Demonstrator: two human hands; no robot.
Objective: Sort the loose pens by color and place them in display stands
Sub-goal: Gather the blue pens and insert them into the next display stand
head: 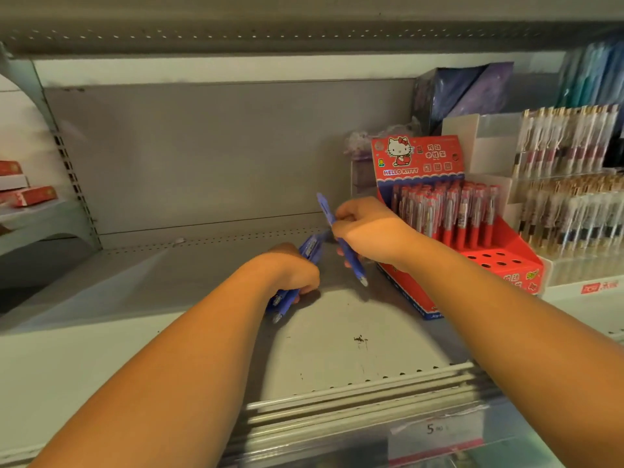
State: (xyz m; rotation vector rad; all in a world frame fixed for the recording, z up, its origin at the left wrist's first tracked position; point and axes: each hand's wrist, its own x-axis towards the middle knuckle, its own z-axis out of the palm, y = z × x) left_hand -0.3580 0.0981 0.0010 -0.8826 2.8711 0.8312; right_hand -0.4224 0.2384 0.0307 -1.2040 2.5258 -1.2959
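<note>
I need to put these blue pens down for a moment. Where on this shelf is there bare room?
Bare shelf runs left of the left hand to the slotted upright, and between both forearms down to the front rail. The right is crowded: the red Hello Kitty stand sits beside the right hand, with clear pen racks right of it.

1. "HELLO KITTY" in capitals, right there on the header card (418,157) of the red display stand (405,287), right of centre.
2. Chinese characters beside the cat drawing on the same card, too blurred to read.
3. And a "5" on the price tag (435,430), front shelf rail, lower right.
</note>
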